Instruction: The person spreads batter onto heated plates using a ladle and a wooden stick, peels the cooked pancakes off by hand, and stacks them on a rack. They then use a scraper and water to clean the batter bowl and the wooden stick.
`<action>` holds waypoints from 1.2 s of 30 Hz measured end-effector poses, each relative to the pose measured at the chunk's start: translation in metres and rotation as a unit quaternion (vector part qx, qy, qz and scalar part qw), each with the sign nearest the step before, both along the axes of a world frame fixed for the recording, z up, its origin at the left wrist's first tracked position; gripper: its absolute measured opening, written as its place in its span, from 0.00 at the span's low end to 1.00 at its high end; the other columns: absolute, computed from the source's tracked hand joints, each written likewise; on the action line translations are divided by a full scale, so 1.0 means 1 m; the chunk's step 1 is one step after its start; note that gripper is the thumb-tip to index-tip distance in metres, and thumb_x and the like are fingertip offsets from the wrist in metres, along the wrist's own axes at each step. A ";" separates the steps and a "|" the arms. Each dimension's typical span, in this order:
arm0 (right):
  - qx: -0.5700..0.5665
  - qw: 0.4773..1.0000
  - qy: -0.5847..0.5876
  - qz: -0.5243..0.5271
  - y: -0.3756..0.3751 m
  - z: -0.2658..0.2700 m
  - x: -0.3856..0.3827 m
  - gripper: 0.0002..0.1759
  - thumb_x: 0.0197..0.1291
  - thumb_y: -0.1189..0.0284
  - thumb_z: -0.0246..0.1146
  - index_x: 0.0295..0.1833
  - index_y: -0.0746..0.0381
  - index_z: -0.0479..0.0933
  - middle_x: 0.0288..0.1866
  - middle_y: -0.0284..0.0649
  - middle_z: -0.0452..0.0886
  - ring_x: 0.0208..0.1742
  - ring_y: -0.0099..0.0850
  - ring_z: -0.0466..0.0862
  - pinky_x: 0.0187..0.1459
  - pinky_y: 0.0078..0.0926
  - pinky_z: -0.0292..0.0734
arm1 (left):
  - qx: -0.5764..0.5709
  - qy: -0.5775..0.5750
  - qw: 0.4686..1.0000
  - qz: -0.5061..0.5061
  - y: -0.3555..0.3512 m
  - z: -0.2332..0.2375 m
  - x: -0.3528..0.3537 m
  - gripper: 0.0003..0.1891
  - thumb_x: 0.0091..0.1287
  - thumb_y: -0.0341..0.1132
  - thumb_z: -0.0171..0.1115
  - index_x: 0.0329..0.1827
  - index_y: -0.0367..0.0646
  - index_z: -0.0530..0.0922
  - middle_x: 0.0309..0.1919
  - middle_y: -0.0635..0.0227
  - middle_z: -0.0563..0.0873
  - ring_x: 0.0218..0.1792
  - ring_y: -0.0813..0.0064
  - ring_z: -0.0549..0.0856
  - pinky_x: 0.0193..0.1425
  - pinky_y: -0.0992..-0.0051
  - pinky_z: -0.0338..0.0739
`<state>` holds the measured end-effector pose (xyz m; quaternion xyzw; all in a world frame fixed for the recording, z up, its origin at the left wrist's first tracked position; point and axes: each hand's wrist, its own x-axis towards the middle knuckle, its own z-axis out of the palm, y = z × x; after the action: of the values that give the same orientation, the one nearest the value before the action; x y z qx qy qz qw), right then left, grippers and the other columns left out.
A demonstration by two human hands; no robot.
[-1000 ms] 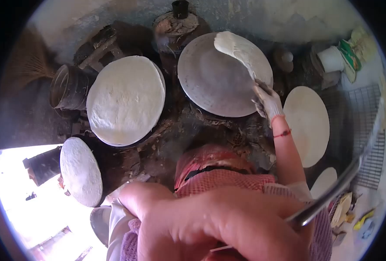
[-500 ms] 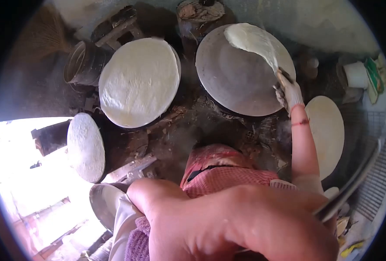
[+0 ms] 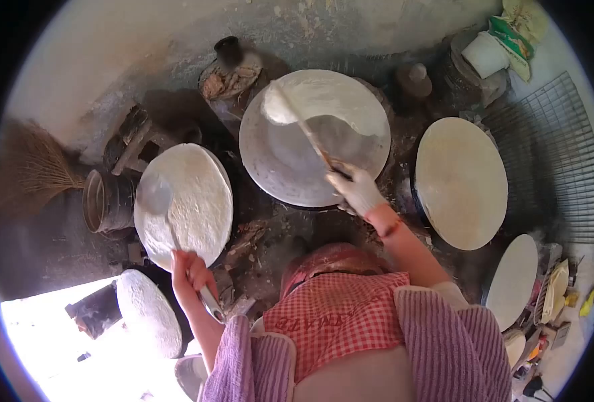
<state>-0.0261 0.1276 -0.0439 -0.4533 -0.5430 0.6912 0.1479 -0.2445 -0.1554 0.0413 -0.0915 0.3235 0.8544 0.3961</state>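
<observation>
First speaker: From my remote post, what has altered in the head view?

Second speaker: Two things. The forearm that crossed the foreground half a second ago is gone, and the left grip now shows at the near edge of the left white disc, its fingers closed around a metal ladle. I see the bowl above the disc's left part; whether it touches, I cannot tell.

First speaker: And the white batter?

Second speaker: It lies on the middle griddle, formerly a narrow tongue, now a broader band along the far edge and down to the right edge. The near-left part shows bare grey metal, so I judge the coating partial.

First speaker: The right grip?

Second speaker: Gloved, and clamped on a wooden stick. It has shifted from the griddle's right edge to its near-right edge; the stick slants towards the far-left edge, across the batter. I take it that each hand now serves a separate disc.
</observation>
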 end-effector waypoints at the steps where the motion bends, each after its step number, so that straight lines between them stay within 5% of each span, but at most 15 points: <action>1: 0.007 1.000 0.002 -0.001 0.006 -0.007 -0.007 0.26 0.63 0.61 0.65 0.64 0.60 0.76 0.38 0.33 0.83 0.28 0.19 0.80 0.23 0.21 0.76 | 0.027 0.021 0.999 -0.005 -0.017 -0.013 0.000 0.11 0.77 0.37 0.52 0.35 0.41 0.73 0.26 0.75 0.67 0.17 0.89 0.59 0.13 0.87 0.54; 4: 0.088 0.990 -0.073 0.083 0.032 -0.004 -0.015 0.29 0.60 0.58 0.68 0.63 0.61 0.76 0.40 0.34 0.84 0.29 0.20 0.81 0.25 0.21 0.79 | 0.040 0.029 0.998 0.043 -0.031 -0.007 0.014 0.14 0.78 0.40 0.50 0.37 0.39 0.73 0.25 0.75 0.66 0.16 0.88 0.59 0.13 0.86 0.54; 7: 0.088 0.995 -0.040 0.005 0.072 -0.003 0.007 0.26 0.64 0.58 0.65 0.63 0.59 0.76 0.34 0.32 0.83 0.25 0.18 0.80 0.19 0.17 0.73 | -0.019 0.042 0.994 0.098 -0.037 0.000 0.033 0.14 0.78 0.40 0.51 0.39 0.38 0.73 0.25 0.75 0.67 0.16 0.89 0.58 0.12 0.86 0.54; 9: 0.005 0.997 -0.073 0.002 0.095 0.004 -0.002 0.25 0.63 0.57 0.64 0.62 0.57 0.76 0.28 0.30 0.79 0.14 0.17 0.72 0.15 0.16 0.67 | -0.201 0.133 0.964 0.111 -0.038 0.011 0.045 0.14 0.77 0.39 0.53 0.36 0.37 0.75 0.22 0.78 0.67 0.16 0.89 0.58 0.14 0.85 0.51; 13: 0.084 0.983 -0.094 0.131 0.054 0.008 -0.038 0.24 0.63 0.59 0.65 0.63 0.55 0.75 0.26 0.29 0.78 0.16 0.17 0.73 0.15 0.19 0.66 | -0.222 0.140 0.954 0.144 -0.047 0.013 0.047 0.07 0.74 0.32 0.57 0.43 0.37 0.78 0.20 0.79 0.69 0.16 0.91 0.58 0.15 0.86 0.49; 15: 0.010 0.977 -0.108 0.185 0.040 0.038 -0.017 0.21 0.65 0.64 0.64 0.62 0.56 0.77 0.30 0.28 0.80 0.19 0.15 0.75 0.17 0.17 0.67 | -0.227 0.173 0.949 0.137 -0.057 0.008 0.044 0.05 0.73 0.31 0.58 0.43 0.38 0.79 0.20 0.80 0.68 0.16 0.91 0.58 0.16 0.86 0.50; 17: 0.037 0.984 -0.085 0.150 0.047 0.046 0.018 0.21 0.65 0.65 0.64 0.63 0.57 0.77 0.31 0.27 0.80 0.21 0.14 0.74 0.18 0.15 0.66 | -0.245 0.195 0.940 0.132 -0.057 0.004 0.041 0.04 0.72 0.30 0.59 0.43 0.39 0.79 0.19 0.81 0.68 0.16 0.92 0.58 0.16 0.86 0.50; 20: 0.055 0.998 -0.032 -0.004 0.103 -0.020 0.045 0.29 0.63 0.65 0.65 0.70 0.55 0.70 0.28 0.27 0.80 0.15 0.14 0.70 0.15 0.14 0.63 | -0.272 0.216 0.933 0.097 -0.054 -0.004 0.038 0.04 0.74 0.28 0.55 0.45 0.41 0.78 0.19 0.81 0.67 0.14 0.92 0.57 0.13 0.87 0.50; 21: 0.036 0.994 -0.080 0.066 0.104 0.021 0.028 0.32 0.62 0.63 0.65 0.71 0.55 0.68 0.27 0.26 0.79 0.16 0.14 0.71 0.16 0.14 0.64 | -0.283 0.217 0.930 0.087 -0.051 -0.004 0.037 0.04 0.74 0.28 0.55 0.45 0.41 0.78 0.19 0.81 0.67 0.14 0.92 0.57 0.13 0.87 0.50; 26: 0.055 0.951 -0.118 0.281 0.081 0.020 -0.020 0.32 0.63 0.60 0.62 0.72 0.55 0.66 0.34 0.32 0.82 0.20 0.18 0.75 0.21 0.19 0.73 | -0.213 0.157 0.961 0.081 -0.021 0.007 0.035 0.03 0.74 0.25 0.54 0.43 0.41 0.76 0.23 0.78 0.71 0.16 0.92 0.59 0.13 0.88 0.54; 29: 0.415 0.848 -0.086 0.318 0.097 -0.013 0.025 0.25 0.63 0.67 0.62 0.66 0.57 0.74 0.40 0.34 0.85 0.29 0.23 0.83 0.33 0.23 0.79 | -0.205 0.167 0.961 0.077 -0.016 0.007 0.028 0.01 0.71 0.25 0.58 0.41 0.42 0.77 0.22 0.79 0.70 0.16 0.92 0.59 0.15 0.88 0.54; 33: 0.278 0.940 -0.128 0.150 0.161 -0.018 0.031 0.23 0.61 0.74 0.63 0.63 0.62 0.76 0.44 0.35 0.84 0.34 0.20 0.83 0.37 0.21 0.81 | -0.260 0.196 0.945 0.041 -0.022 0.002 0.025 0.01 0.72 0.26 0.57 0.41 0.43 0.75 0.21 0.79 0.69 0.15 0.91 0.58 0.14 0.87 0.53; 36: 0.274 0.933 -0.107 0.208 0.150 -0.004 -0.021 0.23 0.61 0.75 0.63 0.63 0.62 0.76 0.40 0.35 0.84 0.33 0.19 0.82 0.36 0.21 0.80 | -0.278 0.185 0.941 0.050 -0.011 0.004 0.023 0.01 0.70 0.26 0.59 0.40 0.43 0.76 0.20 0.80 0.68 0.16 0.91 0.58 0.15 0.87 0.52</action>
<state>-0.0475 0.2780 -0.0476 -0.3436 -0.8061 0.4781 0.0604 -0.2213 -0.1665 0.0449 -0.0540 0.6113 0.7506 0.2449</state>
